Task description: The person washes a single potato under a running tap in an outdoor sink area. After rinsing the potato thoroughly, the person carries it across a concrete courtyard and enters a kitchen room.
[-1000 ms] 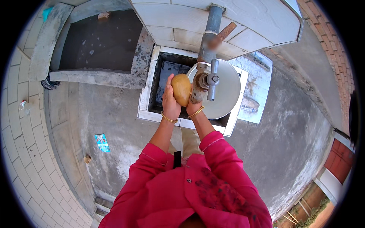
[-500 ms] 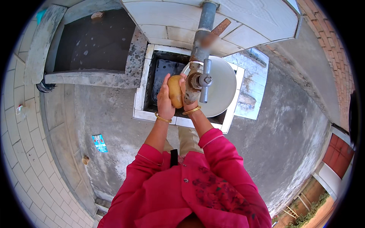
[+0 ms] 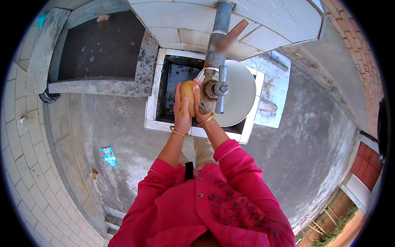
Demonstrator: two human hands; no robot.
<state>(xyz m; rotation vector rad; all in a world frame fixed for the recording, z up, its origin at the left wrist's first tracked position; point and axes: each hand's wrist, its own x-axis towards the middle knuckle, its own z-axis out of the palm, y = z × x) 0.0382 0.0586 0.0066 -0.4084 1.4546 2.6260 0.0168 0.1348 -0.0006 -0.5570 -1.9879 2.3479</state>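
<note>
A yellow oval potato is cupped between my left hand and my right hand, both with a gold bangle at the wrist, just left of a corroded tap with a metal cross handle. The tap partly hides my right hand. Behind and right of the tap a large white enamel basin sits in the white-tiled sink, whose dark interior shows on the left with some wet sheen.
A concrete trough of dark water is at upper left. A tiled block with the tap pipe rises beyond the sink, and a tiled ledge is to the right. A blue packet and a small cup-like item lie on the concrete floor.
My hands and the potato have shifted slightly left with the whole view, and my fingers now wrap further over the potato, hiding more of it.
</note>
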